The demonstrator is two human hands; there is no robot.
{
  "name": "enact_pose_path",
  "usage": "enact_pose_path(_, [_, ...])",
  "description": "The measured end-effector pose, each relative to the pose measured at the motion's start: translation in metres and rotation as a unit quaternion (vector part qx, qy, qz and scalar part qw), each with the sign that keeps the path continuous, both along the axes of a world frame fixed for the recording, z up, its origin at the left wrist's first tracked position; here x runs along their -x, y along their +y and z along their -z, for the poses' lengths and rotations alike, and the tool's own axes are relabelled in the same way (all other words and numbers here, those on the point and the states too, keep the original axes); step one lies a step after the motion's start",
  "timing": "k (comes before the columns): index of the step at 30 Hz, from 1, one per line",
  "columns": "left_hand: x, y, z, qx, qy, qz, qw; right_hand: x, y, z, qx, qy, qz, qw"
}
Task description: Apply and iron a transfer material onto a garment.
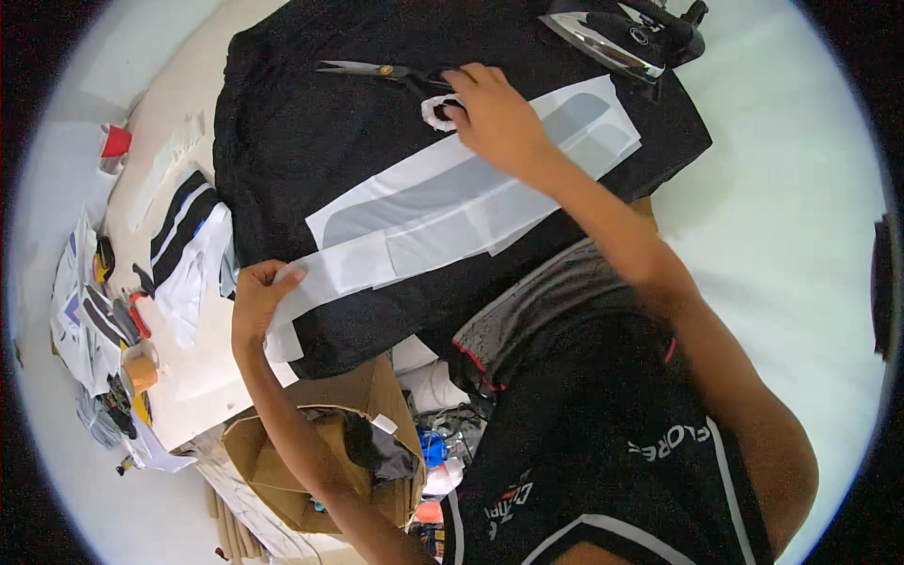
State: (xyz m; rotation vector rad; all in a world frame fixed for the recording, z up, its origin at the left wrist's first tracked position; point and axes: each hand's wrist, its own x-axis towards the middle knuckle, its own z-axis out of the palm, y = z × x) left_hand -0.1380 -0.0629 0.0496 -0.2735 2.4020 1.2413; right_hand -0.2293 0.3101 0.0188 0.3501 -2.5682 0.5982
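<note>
My left hand (262, 299) pinches the lower left end of a translucent white strip (353, 266), thumb on top. The strip runs along white pieces with grey curved shapes (405, 207), all lying on a black cloth (292, 122). Farther up, my right hand (494, 118) has its fingers closed at the handles of a pair of scissors (386, 71). One handle loop is wrapped in white. The scissors lie over the black cloth, with their blades pointing left and slightly apart. Part of the handles is hidden behind my fingers.
A clothes iron (612, 42) rests at the upper right. Black-and-white cloth pieces (193, 235) lie on the pale table at the left, near a tape roll (139, 372) and a red spool (115, 143). Below the table edge stands a cardboard box (268, 490) with contents.
</note>
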Motion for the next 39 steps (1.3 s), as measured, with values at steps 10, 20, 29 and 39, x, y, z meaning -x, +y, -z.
enact_pose_path(10, [0.002, 0.004, -0.003, 0.014, -0.004, 0.037, 0.999, 0.054, 0.007, -0.019, -0.146, -0.173, -0.071, 0.972])
enact_pose_path(20, [0.001, 0.003, -0.003, 0.011, -0.007, 0.018, 1.0, 0.036, -0.001, -0.034, 0.466, -0.506, -0.181, 0.703])
enact_pose_path(29, [0.004, -0.01, 0.006, -0.039, -0.024, 0.023, 0.999, -0.278, -0.075, -0.027, 0.667, -0.517, -0.248, 0.476])
enact_pose_path(39, [0.007, -0.017, 0.015, -0.063, -0.035, 0.022, 0.997, -0.319, -0.124, -0.005, 0.559, -0.559, -0.258, 0.556])
